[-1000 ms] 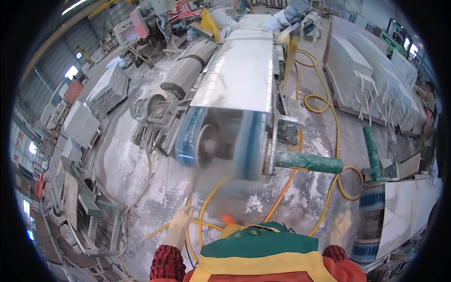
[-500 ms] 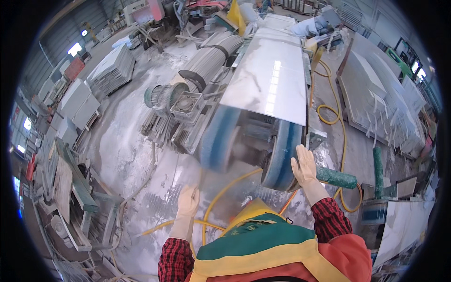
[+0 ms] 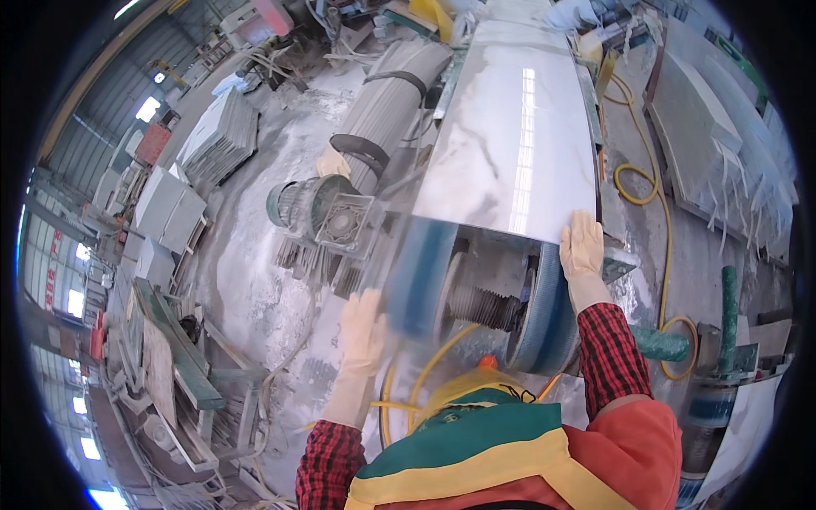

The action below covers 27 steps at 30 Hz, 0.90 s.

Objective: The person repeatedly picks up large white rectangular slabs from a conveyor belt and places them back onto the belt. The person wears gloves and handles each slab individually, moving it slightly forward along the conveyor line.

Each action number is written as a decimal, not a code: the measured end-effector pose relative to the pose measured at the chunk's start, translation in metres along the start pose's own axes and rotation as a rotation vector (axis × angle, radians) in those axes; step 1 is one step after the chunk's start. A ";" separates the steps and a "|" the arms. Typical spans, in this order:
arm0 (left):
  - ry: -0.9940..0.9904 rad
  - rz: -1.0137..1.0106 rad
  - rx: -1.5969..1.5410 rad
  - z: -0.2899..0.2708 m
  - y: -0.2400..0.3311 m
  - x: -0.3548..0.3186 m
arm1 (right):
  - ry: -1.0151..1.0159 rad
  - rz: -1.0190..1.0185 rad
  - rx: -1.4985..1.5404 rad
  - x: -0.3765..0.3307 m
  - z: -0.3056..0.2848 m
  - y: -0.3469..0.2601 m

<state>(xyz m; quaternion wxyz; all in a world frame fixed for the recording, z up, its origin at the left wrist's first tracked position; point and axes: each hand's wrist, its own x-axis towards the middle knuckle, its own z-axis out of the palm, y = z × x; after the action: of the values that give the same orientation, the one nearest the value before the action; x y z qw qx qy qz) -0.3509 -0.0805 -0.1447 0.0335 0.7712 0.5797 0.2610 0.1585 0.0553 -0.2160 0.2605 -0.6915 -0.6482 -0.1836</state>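
Observation:
A glossy white stone slab (image 3: pixel 484 127) with grey veining lies on a conveyor, its near edge over two blue belts. My right hand (image 3: pixel 582 246), in a pale glove, is at the slab's near right corner with fingers outstretched; whether it presses on the stone or the belt edge I cannot tell. Beneath it the right blue belt (image 3: pixel 554 319) curves round its roller. My left hand (image 3: pixel 363 330), also gloved, holds nothing and reaches forward, fingers extended, beside the left blue belt (image 3: pixel 416 276), which is blurred. A ribbed dark shaft (image 3: pixel 484 306) shows between the belts.
Left of the conveyor stands a motor (image 3: pixel 302 204) beside a bundle of long grey strips (image 3: pixel 395 102). A yellow hose (image 3: pixel 665 246) runs along the right floor near a green roller (image 3: pixel 659 342). Stone slabs (image 3: pixel 688 110) lean at far right; a wooden-and-metal frame (image 3: pixel 178 357) stands left.
My right hand has moved forward from the right belt to the slab's near corner. My left hand has come forward, closer to the left belt. The view has shifted slightly.

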 end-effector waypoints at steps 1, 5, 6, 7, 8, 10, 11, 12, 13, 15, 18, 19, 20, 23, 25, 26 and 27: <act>-0.020 0.015 0.003 0.005 0.008 0.014 | 0.000 0.013 -0.024 -0.001 0.003 0.002; -0.152 0.020 -0.042 0.038 0.031 0.074 | -0.041 0.041 0.013 -0.002 -0.005 -0.006; -0.167 0.040 -0.049 0.052 0.034 0.091 | -0.039 0.040 0.008 -0.003 -0.007 -0.003; -0.181 0.055 -0.051 0.063 0.033 0.106 | -0.038 0.037 0.010 -0.001 -0.011 -0.008; -0.199 0.058 -0.025 0.076 0.030 0.122 | -0.089 0.060 0.037 0.002 -0.016 -0.013; -0.252 0.058 0.029 0.097 0.033 0.159 | -0.102 0.056 0.077 0.007 -0.024 -0.017; -0.276 0.057 0.058 0.106 0.036 0.175 | -0.107 0.052 0.099 0.008 -0.026 -0.016; -0.278 0.107 0.064 0.113 0.035 0.190 | -0.080 0.036 0.051 0.006 -0.023 -0.013; -0.279 0.114 0.073 0.120 0.035 0.203 | -0.099 0.046 0.039 0.003 -0.022 -0.009; -0.289 0.140 0.110 0.130 0.030 0.224 | -0.139 0.054 0.027 0.000 -0.021 -0.010; -0.212 0.178 0.073 0.155 0.024 0.231 | -0.195 0.090 0.019 -0.005 -0.023 -0.009; -0.176 0.198 0.069 0.158 0.026 0.236 | -0.186 0.095 0.013 -0.005 -0.022 -0.008; -0.141 0.234 0.105 0.159 0.028 0.234 | -0.183 0.087 0.033 -0.006 -0.023 -0.006; -0.195 0.184 0.053 0.148 0.036 0.234 | -0.237 0.119 0.086 -0.002 -0.027 -0.008; -0.153 0.207 0.028 0.148 0.030 0.232 | -0.220 0.124 0.119 -0.002 -0.033 -0.014; -0.132 0.215 0.014 0.150 0.028 0.231 | -0.188 0.106 0.111 -0.005 -0.031 -0.014; -0.131 0.210 0.010 0.150 0.029 0.232 | -0.159 0.084 0.101 -0.006 -0.030 -0.013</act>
<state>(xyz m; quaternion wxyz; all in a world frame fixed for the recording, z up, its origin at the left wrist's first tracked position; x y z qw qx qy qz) -0.2148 0.1589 -0.1796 0.0397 0.8432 0.4935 0.2094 0.1472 0.0325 -0.1942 0.2504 -0.7165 -0.6456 -0.0842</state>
